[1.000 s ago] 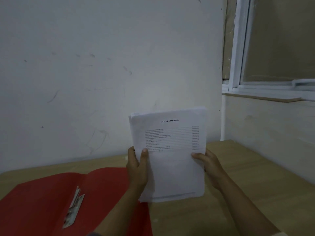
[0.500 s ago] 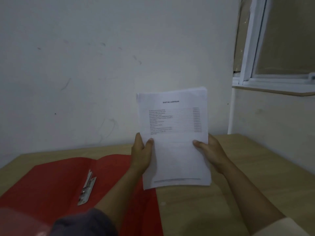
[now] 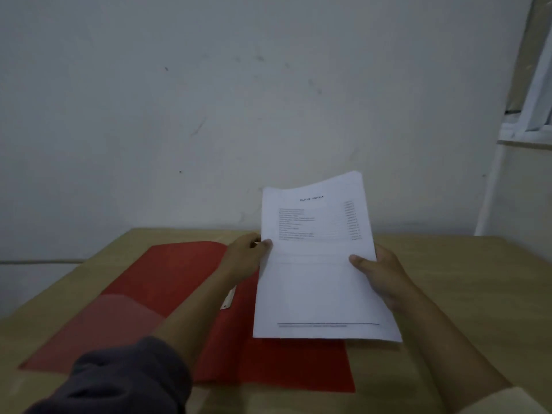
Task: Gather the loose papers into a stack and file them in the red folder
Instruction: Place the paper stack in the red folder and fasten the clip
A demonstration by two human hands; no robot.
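Papers (image 3: 316, 264), squared into a stack, hang tilted over the open folder (image 3: 167, 294), left hand (image 3: 248, 258) and right hand (image 3: 379, 273) pinching the side edges, so filing seems underway and lowering them flat beside the clip (image 3: 228, 300) comes next.

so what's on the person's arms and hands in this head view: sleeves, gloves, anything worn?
Both hands are bare: no gloves, rings or watch visible on the left hand or the right hand. The left arm wears a dark grey sleeve, bunched up so the forearm shows. The right arm has a light beige sleeve, only its edge in frame, forearm likewise uncovered.
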